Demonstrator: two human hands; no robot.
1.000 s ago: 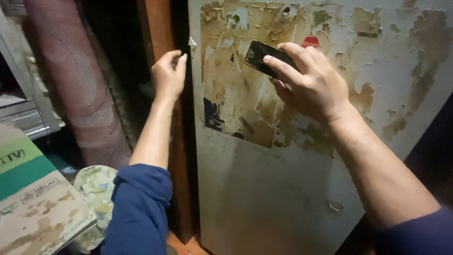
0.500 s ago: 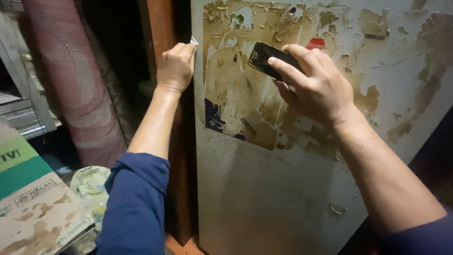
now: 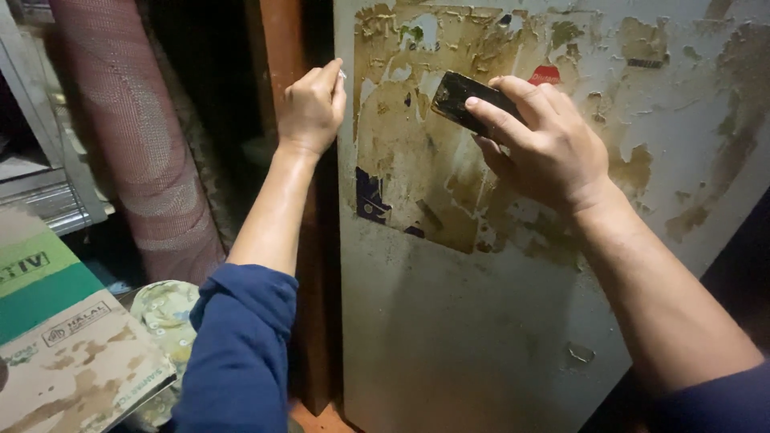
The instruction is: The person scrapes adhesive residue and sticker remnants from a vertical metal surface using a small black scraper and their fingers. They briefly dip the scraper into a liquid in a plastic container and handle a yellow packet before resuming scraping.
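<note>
At the far left I see a green and beige cardboard box (image 3: 56, 337), stained and lying low in the corner. Just beside it, a little to the right, there is a round patterned cloth thing (image 3: 164, 313); I cannot tell what it is. Above them stands a thick reddish roll (image 3: 132, 136), leaning a bit, with a grey metal frame (image 3: 40, 176) behind it on the left.

Next comes the left hand (image 3: 311, 108). Its sleeve is dark blue and pushed back to the elbow. The hand is curled nearly closed at the left edge of the grey panel (image 3: 449, 337), with the thumb and first finger pinched on a small white scrap (image 3: 342, 74) at that edge. Behind the hand there is a brown wooden post (image 3: 281, 48), standing upright.

The panel fills the middle and the right side. Its upper part is covered with old paper remains (image 3: 417, 160), yellow-brown, torn and patchy, with a small dark blue piece low on the left and a small red piece near the top.

The right hand (image 3: 549, 148) is pressed flat against this paper. The fingers are stretched, not closed into a fist, and they hold a black flat scraper (image 3: 461, 100) against the panel; the first finger lies along it. The scraper is tilted, its free end pointing up and left, touching the torn paper.
</note>
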